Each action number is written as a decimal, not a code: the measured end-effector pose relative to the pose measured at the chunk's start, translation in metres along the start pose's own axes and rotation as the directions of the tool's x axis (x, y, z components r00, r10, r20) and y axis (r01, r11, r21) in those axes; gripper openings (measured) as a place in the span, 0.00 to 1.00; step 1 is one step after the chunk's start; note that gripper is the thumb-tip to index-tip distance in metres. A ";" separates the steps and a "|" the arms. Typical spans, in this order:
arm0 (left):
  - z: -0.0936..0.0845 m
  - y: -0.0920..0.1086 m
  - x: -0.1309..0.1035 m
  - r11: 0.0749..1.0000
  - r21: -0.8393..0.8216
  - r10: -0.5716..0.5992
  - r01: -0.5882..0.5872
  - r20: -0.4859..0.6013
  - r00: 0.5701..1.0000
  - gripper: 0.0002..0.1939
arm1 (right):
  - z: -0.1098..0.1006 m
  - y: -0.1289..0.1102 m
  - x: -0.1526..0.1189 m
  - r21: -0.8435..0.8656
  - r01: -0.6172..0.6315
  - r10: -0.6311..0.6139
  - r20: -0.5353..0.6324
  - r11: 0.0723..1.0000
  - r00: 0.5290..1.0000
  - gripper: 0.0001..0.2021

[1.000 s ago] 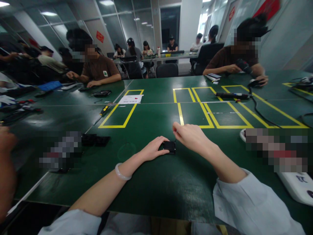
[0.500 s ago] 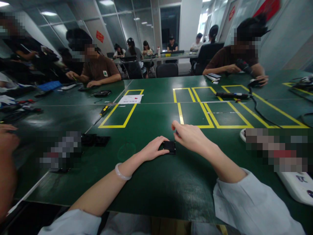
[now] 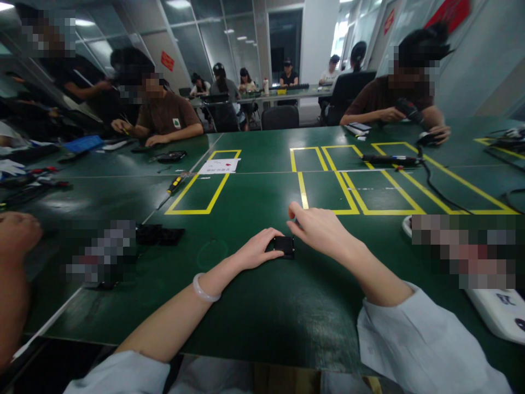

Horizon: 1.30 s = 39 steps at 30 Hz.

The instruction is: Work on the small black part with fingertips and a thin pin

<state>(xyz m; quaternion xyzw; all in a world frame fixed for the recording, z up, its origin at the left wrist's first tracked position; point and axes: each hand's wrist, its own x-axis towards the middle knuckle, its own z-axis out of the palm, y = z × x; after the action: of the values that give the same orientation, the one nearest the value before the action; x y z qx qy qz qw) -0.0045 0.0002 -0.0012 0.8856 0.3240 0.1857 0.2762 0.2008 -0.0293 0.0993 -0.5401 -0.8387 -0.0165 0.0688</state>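
Observation:
My left hand (image 3: 260,249) is closed around the left side of a small flat black rectangular piece (image 3: 284,247), its thumb at the near edge and its fingers at the far edge. The piece lies on the green table, with tiny bright spots along its sides. My right hand (image 3: 318,224) is held just to the right of and above the piece. Its fingers are bent and drawn together near the piece's far right corner. Whatever they pinch, if anything, is too small or hidden to make out.
Yellow tape rectangles (image 3: 210,211) mark the table. A yellow-and-black screwdriver (image 3: 175,185) and black parts (image 3: 170,235) lie left. At right are a white case (image 3: 494,314) and a black cable (image 3: 430,183). A co-worker's hand (image 3: 18,235) shows at the left edge; others sit opposite.
The fingertips of my right hand have shifted slightly left. My left hand and the black piece have stayed put. At the left edge, the co-worker's hand has moved a little inward.

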 end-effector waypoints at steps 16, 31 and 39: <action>0.000 0.001 0.000 1.000 -0.006 -0.003 0.003 0.002 1.000 0.18 | 0.002 0.000 0.002 -0.034 -0.027 0.028 0.019 0.999 0.999 0.12; 0.000 0.002 0.000 1.000 -0.018 -0.006 0.006 0.002 1.000 0.17 | -0.002 0.000 0.000 0.001 -0.018 0.018 0.035 1.000 0.999 0.11; 0.001 0.000 0.001 1.000 -0.003 -0.003 0.003 -0.003 1.000 0.18 | 0.002 0.000 0.001 -0.018 -0.044 0.044 0.006 0.999 0.999 0.12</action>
<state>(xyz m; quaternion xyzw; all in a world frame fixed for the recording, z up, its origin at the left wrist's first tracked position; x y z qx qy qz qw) -0.0034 0.0000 -0.0016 0.8844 0.3253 0.1873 0.2774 0.2005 -0.0281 0.0974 -0.5591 -0.8265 -0.0205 0.0617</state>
